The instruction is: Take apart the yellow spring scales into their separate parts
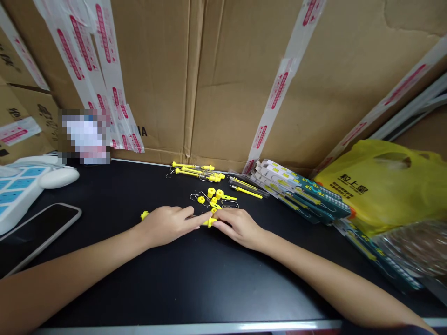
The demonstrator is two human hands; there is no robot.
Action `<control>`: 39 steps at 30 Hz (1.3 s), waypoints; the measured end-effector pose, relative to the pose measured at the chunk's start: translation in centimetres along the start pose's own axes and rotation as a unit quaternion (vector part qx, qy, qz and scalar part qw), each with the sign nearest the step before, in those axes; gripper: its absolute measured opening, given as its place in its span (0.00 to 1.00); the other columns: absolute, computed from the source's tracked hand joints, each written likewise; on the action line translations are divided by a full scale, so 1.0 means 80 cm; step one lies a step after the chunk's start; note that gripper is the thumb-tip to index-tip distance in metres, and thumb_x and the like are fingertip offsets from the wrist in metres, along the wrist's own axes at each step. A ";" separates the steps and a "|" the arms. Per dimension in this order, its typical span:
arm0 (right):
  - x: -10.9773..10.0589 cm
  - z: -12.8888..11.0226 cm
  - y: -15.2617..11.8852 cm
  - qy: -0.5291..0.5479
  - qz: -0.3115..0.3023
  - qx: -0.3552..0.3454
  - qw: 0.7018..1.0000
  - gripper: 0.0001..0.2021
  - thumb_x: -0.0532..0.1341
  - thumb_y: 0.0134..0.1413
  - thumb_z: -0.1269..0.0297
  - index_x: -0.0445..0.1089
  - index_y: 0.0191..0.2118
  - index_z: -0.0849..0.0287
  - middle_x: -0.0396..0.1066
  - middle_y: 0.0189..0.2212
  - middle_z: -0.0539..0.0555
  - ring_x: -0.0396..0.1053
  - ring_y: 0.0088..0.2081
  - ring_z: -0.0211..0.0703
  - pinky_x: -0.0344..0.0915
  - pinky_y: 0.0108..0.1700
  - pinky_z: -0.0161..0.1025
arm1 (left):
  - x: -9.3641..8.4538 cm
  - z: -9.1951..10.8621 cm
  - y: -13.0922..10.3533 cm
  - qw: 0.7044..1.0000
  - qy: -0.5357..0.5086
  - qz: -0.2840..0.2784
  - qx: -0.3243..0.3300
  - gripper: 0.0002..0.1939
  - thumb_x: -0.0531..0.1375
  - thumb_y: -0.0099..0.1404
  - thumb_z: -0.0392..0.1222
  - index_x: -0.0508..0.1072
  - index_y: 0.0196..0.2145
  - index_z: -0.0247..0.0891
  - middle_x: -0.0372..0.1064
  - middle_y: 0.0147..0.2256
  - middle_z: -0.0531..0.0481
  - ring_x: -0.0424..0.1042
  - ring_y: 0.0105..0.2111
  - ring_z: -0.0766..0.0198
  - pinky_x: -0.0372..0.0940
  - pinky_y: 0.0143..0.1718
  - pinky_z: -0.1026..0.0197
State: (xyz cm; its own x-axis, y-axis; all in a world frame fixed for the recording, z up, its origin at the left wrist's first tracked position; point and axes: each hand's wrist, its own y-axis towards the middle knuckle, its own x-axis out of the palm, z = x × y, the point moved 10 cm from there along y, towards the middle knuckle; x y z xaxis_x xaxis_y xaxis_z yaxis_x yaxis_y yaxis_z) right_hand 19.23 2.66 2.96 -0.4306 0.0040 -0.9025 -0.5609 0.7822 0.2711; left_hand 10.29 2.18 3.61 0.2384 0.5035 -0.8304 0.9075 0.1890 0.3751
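You are working low over the table (195,284) with both hands meeting near its middle. Your right hand (241,225) is pinching a yellow fitting (210,222) between thumb and fingers, and your left hand (165,227) is curling its grip from the other side, the index finger reaching along to that same fitting. A yellow knob (144,215) is poking out behind the left hand — whether it is joining the fitting, you cannot tell, as the palm is covering the stretch between.

Just beyond your fingers, small yellow parts (211,192) are lying loose among wire hooks. Farther back, a cluster of yellow tools (199,172) is resting near the cardboard (157,83), with thin yellow rods (247,190) lying to its right. Teal-and-white packets (296,186) are lying stacked beside a yellow bag (391,186) — and on your left, a phone (38,232) is lying near a white power strip (21,204).
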 end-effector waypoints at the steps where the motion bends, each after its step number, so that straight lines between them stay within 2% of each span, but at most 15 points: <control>1: 0.000 0.000 0.001 0.014 0.004 -0.001 1.000 0.12 0.49 0.64 0.59 0.65 0.37 0.59 0.70 0.31 0.54 0.68 0.33 0.39 0.61 0.36 0.34 | -0.001 0.000 0.000 1.000 -0.001 0.003 -0.002 0.21 0.46 0.71 0.43 0.53 0.60 0.46 0.64 0.28 0.56 0.67 0.23 0.70 0.55 0.20 0.67; 6: -0.008 -0.003 -0.001 0.019 0.058 -0.028 0.998 0.10 0.54 0.61 0.58 0.64 0.35 0.59 0.68 0.25 0.51 0.66 0.27 0.37 0.60 0.31 0.31 | 0.002 -0.001 -0.001 1.000 -0.008 -0.001 -0.007 0.20 0.46 0.71 0.43 0.54 0.60 0.46 0.63 0.29 0.56 0.68 0.24 0.70 0.56 0.21 0.67; 9: -0.008 -0.015 -0.004 -0.068 0.067 -0.079 0.992 0.09 0.52 0.63 0.61 0.63 0.35 0.60 0.69 0.26 0.52 0.66 0.28 0.38 0.60 0.30 0.32 | 0.005 0.000 -0.002 1.000 -0.009 -0.005 -0.001 0.20 0.47 0.71 0.43 0.54 0.60 0.46 0.63 0.29 0.56 0.67 0.23 0.70 0.57 0.21 0.67; 13: -0.004 -0.031 -0.008 -0.194 0.066 -0.139 0.969 0.10 0.48 0.64 0.65 0.64 0.36 0.60 0.71 0.28 0.54 0.67 0.30 0.40 0.59 0.32 0.34 | 0.007 0.002 -0.002 1.000 -0.007 -0.005 0.009 0.20 0.47 0.71 0.44 0.55 0.59 0.45 0.64 0.29 0.56 0.67 0.23 0.70 0.56 0.21 0.66; 18: -0.011 -0.017 -0.005 -0.156 0.075 -0.074 0.982 0.16 0.49 0.63 0.53 0.64 0.40 0.61 0.70 0.29 0.55 0.65 0.28 0.40 0.59 0.30 0.34 | 0.002 0.001 -0.001 1.000 -0.007 0.004 0.005 0.20 0.47 0.71 0.43 0.55 0.59 0.45 0.64 0.28 0.56 0.67 0.24 0.70 0.56 0.21 0.67; 21: -0.004 -0.011 -0.003 -0.122 0.051 -0.050 0.990 0.15 0.46 0.65 0.57 0.65 0.37 0.60 0.70 0.28 0.54 0.66 0.30 0.40 0.59 0.32 0.34 | 0.000 0.001 -0.001 1.000 -0.003 0.011 0.004 0.20 0.46 0.71 0.43 0.55 0.59 0.45 0.64 0.28 0.56 0.67 0.23 0.70 0.55 0.21 0.67; 23: -0.002 -0.009 -0.003 -0.098 0.045 -0.044 0.993 0.14 0.47 0.65 0.58 0.65 0.36 0.59 0.70 0.28 0.54 0.67 0.30 0.39 0.60 0.32 0.33 | 0.000 0.001 -0.001 1.000 -0.004 0.009 0.005 0.20 0.46 0.71 0.43 0.55 0.59 0.45 0.64 0.28 0.56 0.66 0.23 0.70 0.55 0.21 0.67; 27: -0.006 -0.012 -0.003 -0.081 0.062 -0.062 0.993 0.12 0.50 0.63 0.58 0.64 0.35 0.60 0.69 0.28 0.54 0.66 0.29 0.38 0.61 0.31 0.32 | 0.002 0.000 -0.002 1.000 -0.008 0.007 0.002 0.20 0.46 0.71 0.43 0.56 0.59 0.46 0.64 0.28 0.56 0.66 0.23 0.70 0.55 0.21 0.68; 32: -0.010 -0.036 -0.011 -0.186 0.097 -0.162 0.964 0.09 0.51 0.63 0.64 0.65 0.35 0.61 0.69 0.25 0.53 0.65 0.28 0.38 0.60 0.31 0.33 | 0.004 0.001 -0.003 1.000 -0.019 0.014 0.007 0.20 0.46 0.71 0.44 0.56 0.59 0.46 0.63 0.28 0.55 0.65 0.23 0.71 0.55 0.21 0.68; 34: -0.011 -0.041 -0.014 -0.210 0.109 -0.180 0.955 0.09 0.52 0.63 0.66 0.65 0.34 0.62 0.69 0.24 0.53 0.65 0.27 0.38 0.59 0.31 0.33 | 0.004 0.001 -0.003 1.000 -0.019 0.014 0.008 0.19 0.46 0.71 0.44 0.56 0.59 0.46 0.63 0.29 0.55 0.65 0.23 0.71 0.55 0.21 0.68; 36: -0.014 -0.037 -0.013 -0.198 0.112 -0.162 0.960 0.09 0.53 0.63 0.62 0.65 0.34 0.61 0.70 0.25 0.53 0.65 0.27 0.38 0.59 0.30 0.33 | 0.004 0.002 -0.002 1.000 -0.013 0.012 0.011 0.19 0.47 0.71 0.43 0.56 0.59 0.45 0.64 0.29 0.55 0.66 0.23 0.70 0.55 0.21 0.68; 39: -0.016 -0.022 -0.008 -0.149 0.103 -0.101 0.978 0.15 0.51 0.62 0.54 0.65 0.37 0.61 0.69 0.27 0.53 0.64 0.27 0.38 0.58 0.29 0.33 | 0.000 0.003 -0.001 1.000 -0.009 0.017 0.014 0.19 0.47 0.71 0.43 0.56 0.59 0.45 0.64 0.28 0.56 0.66 0.23 0.70 0.55 0.21 0.67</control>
State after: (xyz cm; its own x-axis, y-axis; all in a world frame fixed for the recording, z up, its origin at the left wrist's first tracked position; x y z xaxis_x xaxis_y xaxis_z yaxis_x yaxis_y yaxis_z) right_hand 18.86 1.06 4.57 -0.3399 0.3535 -0.8715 -0.6255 0.6070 0.4902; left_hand 10.29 1.96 3.50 0.2754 0.4947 -0.8243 0.9080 0.1477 0.3920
